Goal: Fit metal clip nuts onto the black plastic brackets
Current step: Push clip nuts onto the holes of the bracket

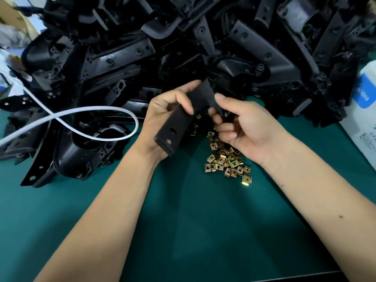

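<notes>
Both hands (pixel 162 117) (pixel 242 127) grip one bracket (pixel 179 119) w/ curled fingers; clip nuts (pixel 227 159) below, bracket heap (pixel 183 47) behind.

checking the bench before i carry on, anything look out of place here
A white cable loops across the heap of black plastic brackets left of the hands, where it could snag. The brass-coloured metal clip nuts lie loose on the green mat.

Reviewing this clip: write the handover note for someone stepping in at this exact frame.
Left hand grips a black bracket above the green mat. Right hand pinches the bracket's upper end; whether it holds a clip nut is hidden. Loose clip nuts lie piled below the hands. Bracket heap lies behind. Whether any nut sits on the held bracket cannot be told. Left: fit nuts, then work through the heap.
</notes>
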